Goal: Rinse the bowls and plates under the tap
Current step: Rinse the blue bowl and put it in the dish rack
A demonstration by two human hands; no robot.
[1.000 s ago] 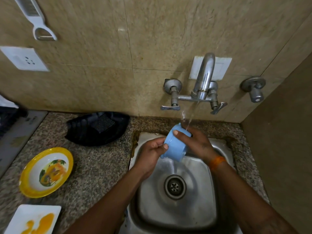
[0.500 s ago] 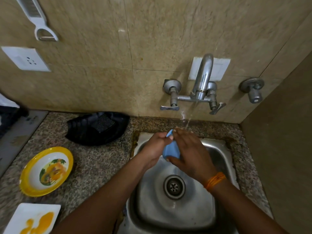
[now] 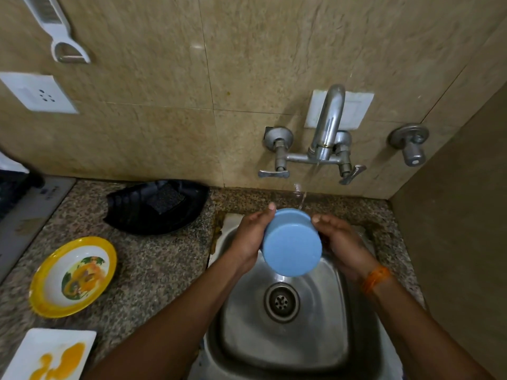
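Observation:
A small blue bowl (image 3: pixel 291 242) is held over the steel sink (image 3: pixel 351 319), its flat base turned toward me and its mouth facing the wall. My left hand (image 3: pixel 251 237) grips its left side. My right hand (image 3: pixel 341 242) cups its right side. Water runs from the chrome tap (image 3: pixel 327 127) in a thin stream that falls at the bowl's far rim. On the counter at left sits a yellow-rimmed bowl (image 3: pixel 72 275) with orange stains, and a white square plate (image 3: pixel 49 355) smeared with orange sauce lies at the bottom left corner.
A black tray (image 3: pixel 156 207) holding a dark scrub pad rests on the speckled granite counter (image 3: pixel 153 270) behind the yellow bowl. A second valve (image 3: pixel 410 145) sticks out of the tiled wall at right. A side wall closes in the sink's right edge.
The bowl has been turned so its base faces me. My right hand came off the front of the bowl and now sits on its right side.

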